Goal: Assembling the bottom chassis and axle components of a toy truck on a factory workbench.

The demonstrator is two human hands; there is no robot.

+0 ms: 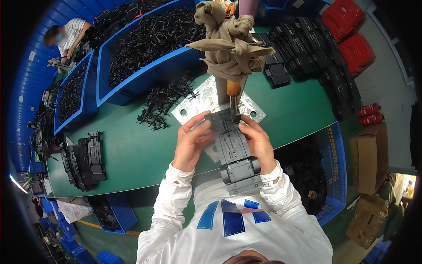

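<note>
A long black moulded plastic chassis plate (231,143) is held between my two hands over the near edge of the green table. My left hand (192,143) pinches its far left corner and is slightly blurred. On the right edge, near the far end, my right hand (258,144) grips the plate with the thumb on top. A stand tool with an orange handle (234,88) points down, and its metal tip (234,110) meets or hangs just over the plate's far right corner. Knotted beige cloth (235,48) wraps the tool's top. Beneath lies a silver metal base plate (187,105).
Loose small black parts (163,102) lie left of the base, before a large blue bin (132,72) full of them. More chassis plates stand at the left (83,163) and in stacks (307,48) at the far right. A blue crate (337,171) sits below right. Another person (72,37) works far left.
</note>
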